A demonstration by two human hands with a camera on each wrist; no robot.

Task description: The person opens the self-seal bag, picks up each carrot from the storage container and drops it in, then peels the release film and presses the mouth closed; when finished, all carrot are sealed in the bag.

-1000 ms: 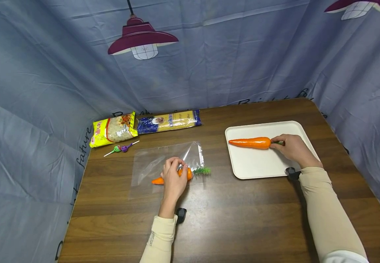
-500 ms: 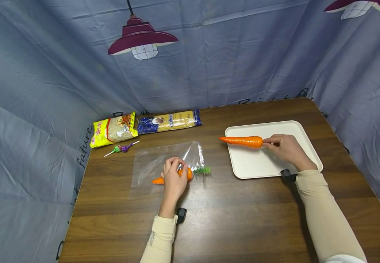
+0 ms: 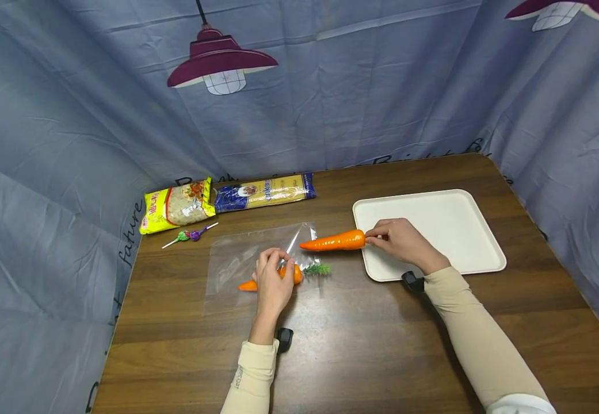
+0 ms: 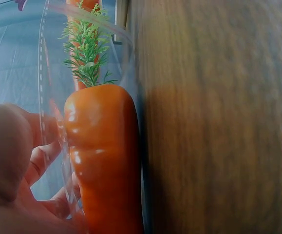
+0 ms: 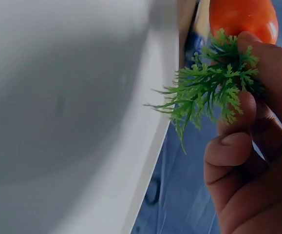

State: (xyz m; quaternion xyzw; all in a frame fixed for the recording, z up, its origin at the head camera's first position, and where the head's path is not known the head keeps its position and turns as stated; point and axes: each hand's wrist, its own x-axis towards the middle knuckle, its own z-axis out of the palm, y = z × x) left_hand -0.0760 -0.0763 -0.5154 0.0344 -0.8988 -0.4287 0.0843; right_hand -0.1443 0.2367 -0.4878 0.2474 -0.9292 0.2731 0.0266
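The right hand (image 3: 400, 241) pinches one carrot (image 3: 335, 241) by its leafy top (image 5: 204, 83) at the tray's (image 3: 449, 230) left edge, its long axis running left-right, tip leftward above the clear bag's (image 3: 232, 259) right end. The left hand (image 3: 274, 284), nearer that tip, grips a second carrot (image 4: 109, 156).

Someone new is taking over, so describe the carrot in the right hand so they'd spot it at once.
On the brown table, find the white tray toward the right. At its left edge, the right hand pinches the carrot by its green top, tip pointing left. Unlike the other carrot, whose middle the left hand covers, its middle is uncovered.
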